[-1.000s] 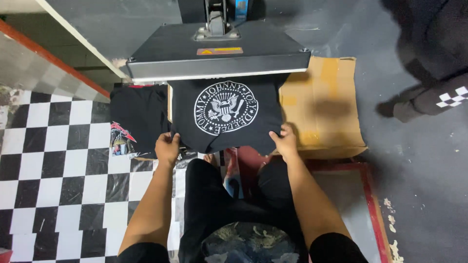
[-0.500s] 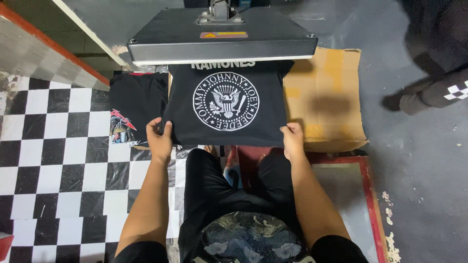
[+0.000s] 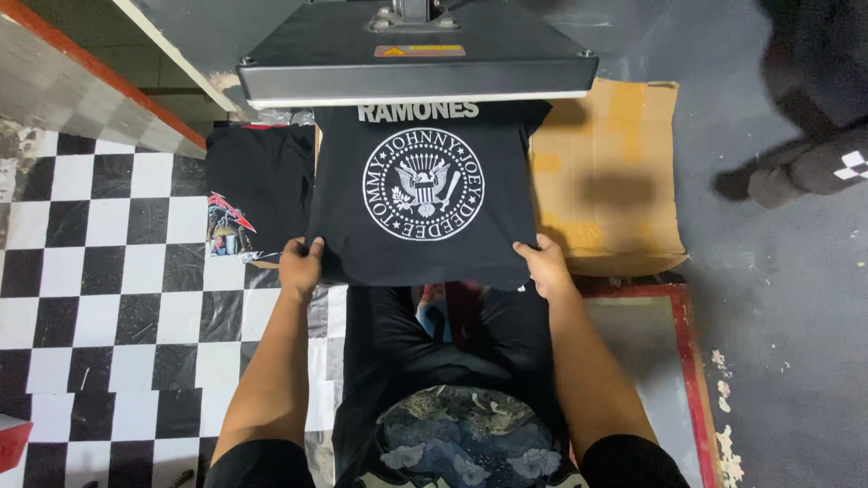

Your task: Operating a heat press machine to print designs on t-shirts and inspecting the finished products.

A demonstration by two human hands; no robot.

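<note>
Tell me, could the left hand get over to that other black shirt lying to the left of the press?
Probably yes. The folded black shirt lies just beyond the left hand with nothing between them. But that hand is gripping the corner of the printed black shirt, so it would have to let go first.

Both arms outstretched, left grip [image 3: 301,265] and right grip [image 3: 542,264] closed.

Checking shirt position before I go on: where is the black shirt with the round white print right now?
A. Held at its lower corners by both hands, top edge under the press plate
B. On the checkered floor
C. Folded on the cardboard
A: the left hand and right hand grip the lower corners of the black shirt, whose top edge lies under the press plate.
</note>
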